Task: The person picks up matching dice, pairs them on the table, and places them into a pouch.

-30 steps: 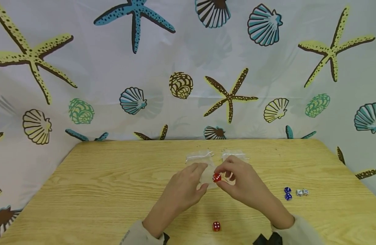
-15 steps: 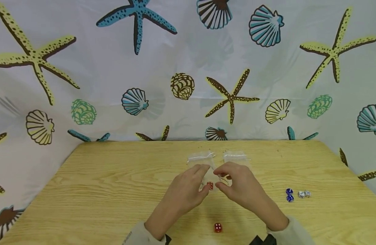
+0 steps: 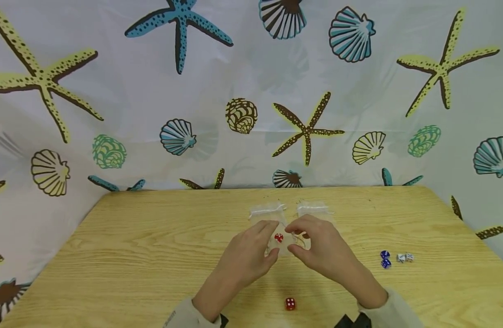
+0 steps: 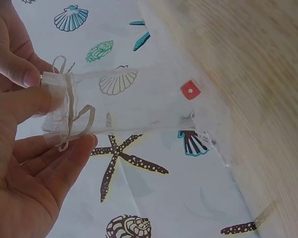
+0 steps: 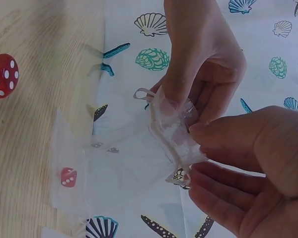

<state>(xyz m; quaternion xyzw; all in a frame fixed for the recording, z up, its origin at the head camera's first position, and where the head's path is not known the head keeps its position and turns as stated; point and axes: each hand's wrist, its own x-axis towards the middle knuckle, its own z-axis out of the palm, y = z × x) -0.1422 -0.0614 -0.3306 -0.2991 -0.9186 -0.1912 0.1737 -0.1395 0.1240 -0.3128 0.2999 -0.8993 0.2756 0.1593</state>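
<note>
Both hands hold a sheer white drawstring pouch by its gathered mouth, one on each side. My left hand grips the left edge, its thumb and fingers spread along the drawstring. Opposite it, the right hand pinches the other edge with thumb and fingertips. Through the thin fabric a red die with white dots shows in the far end of the pouch. It appears in the right wrist view too. A second red die lies on the table, closer to the person than the hands.
Two blue dice and two white dice lie to the right on the wooden table. Two clear zip bags lie flat behind the hands. A shell-patterned cloth hangs behind the table.
A second ago the right fingers held a red die beside the pouch mouth. They have let it go, and it now shows inside the pouch. Right fingers moved onto the pouch edge.
</note>
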